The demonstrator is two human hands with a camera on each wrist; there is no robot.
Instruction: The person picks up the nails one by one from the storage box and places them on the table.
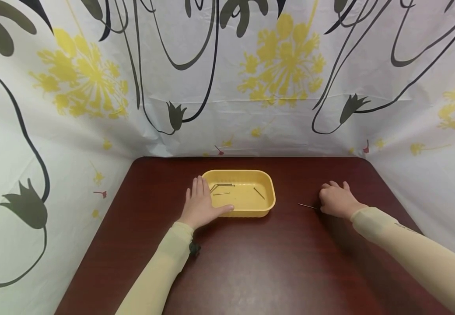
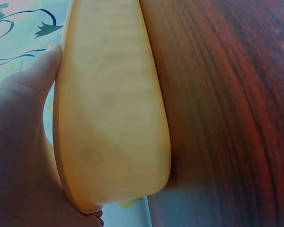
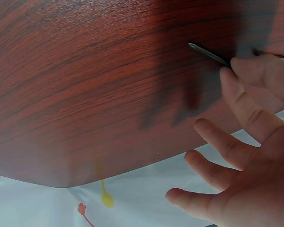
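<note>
Pinching nail point(image 3: 208, 54): right hand point(image 1: 338, 201), other fingers splayed. Touching yellow tray point(image 1: 247, 214): left hand point(image 1: 201, 204), fingers straight.

Tray point(image 1: 251, 214) on table point(image 1: 227, 262), nails point(image 1: 225, 185) inside; right of it, another nail point(image 1: 307, 205), perhaps touching the table

Screened-off spot, rm type unclear: wood-grain tbl point(image 1: 259, 262), floral cloth point(image 1: 227, 87) on 3 sides.

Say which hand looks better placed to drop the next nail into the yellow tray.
The right hand, most likely: it pinches a nail, while the left hand touches the yellow tray and holds no visible nail.
</note>
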